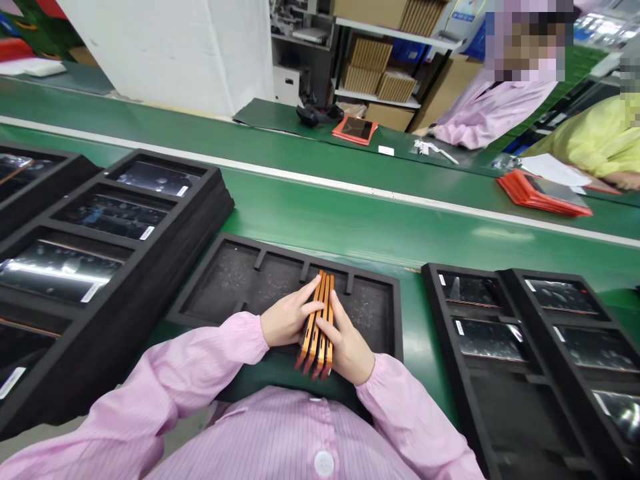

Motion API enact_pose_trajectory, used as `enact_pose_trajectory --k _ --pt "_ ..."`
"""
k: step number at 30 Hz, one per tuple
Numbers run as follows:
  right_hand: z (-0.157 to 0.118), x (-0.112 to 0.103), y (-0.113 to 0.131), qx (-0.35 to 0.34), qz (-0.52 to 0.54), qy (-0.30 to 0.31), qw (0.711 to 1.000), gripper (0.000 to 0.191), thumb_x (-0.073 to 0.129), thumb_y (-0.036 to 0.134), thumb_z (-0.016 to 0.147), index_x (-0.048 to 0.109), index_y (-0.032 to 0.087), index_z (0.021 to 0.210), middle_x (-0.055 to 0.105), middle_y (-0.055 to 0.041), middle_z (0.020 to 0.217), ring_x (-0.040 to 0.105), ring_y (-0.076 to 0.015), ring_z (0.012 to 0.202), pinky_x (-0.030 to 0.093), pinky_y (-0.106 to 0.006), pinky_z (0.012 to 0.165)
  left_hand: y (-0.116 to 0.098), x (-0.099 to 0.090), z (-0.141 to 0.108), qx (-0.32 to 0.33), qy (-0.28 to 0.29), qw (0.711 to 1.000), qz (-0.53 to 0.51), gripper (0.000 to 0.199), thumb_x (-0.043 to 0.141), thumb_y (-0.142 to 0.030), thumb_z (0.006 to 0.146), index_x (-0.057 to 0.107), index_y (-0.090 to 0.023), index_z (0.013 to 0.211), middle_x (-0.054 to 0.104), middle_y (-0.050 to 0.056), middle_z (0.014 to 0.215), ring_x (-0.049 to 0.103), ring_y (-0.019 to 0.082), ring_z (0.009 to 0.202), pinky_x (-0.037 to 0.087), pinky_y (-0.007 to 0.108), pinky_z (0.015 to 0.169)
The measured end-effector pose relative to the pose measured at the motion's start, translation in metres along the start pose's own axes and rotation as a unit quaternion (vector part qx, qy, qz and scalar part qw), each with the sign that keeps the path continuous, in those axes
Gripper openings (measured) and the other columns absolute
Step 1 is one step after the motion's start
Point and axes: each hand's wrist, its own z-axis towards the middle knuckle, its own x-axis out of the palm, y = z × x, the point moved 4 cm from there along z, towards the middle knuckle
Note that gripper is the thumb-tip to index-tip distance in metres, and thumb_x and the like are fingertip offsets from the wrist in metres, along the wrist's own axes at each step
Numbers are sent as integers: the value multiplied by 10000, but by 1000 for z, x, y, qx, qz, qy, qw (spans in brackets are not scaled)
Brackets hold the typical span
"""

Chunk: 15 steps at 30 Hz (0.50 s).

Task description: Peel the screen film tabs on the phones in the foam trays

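Observation:
Between my two hands a stack of orange-edged phones (317,333) stands on edge, several pressed side by side. My left hand (284,321) closes on the stack's left side, its thumb lying over the upper edges. From the right, my right hand (349,345) grips the same stack, fingers along the outer face and thumb across the top. Reddish tabs or corners stick out at the near end of the phones. Below them lies a black foam tray (270,288) with divider ribs; no phones show in its visible slots. My palms hide part of the tray.
Stacked black foam trays (193,217) with dark-screened phones stand at left. More phone-filled trays (505,283) lie at right. Beyond the green bench's white strip (370,192) are red-orange sleeves (543,195). Two people stand across, one in a pink sleeve (473,123), one in yellow.

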Motion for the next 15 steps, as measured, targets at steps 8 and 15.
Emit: enact_pose_trajectory --k 8,15 --pt "-7 10 -15 128 35 20 991 990 519 -51 797 -4 335 1543 -220 -88 1595 129 -349 1471 501 -526 1025 21 19 -4 -151 178 970 61 752 443 -5 823 163 -287 1461 97 248 1594 728 234 876 597 319 614" --pt "-23 -7 -20 305 273 68 910 916 511 81 782 59 275 1555 328 -138 1539 402 -287 1388 380 -543 1118 10 -16 3 -248 128 940 -196 835 343 -22 788 75 -236 1549 386 92 1529 406 230 1392 359 441 1158"
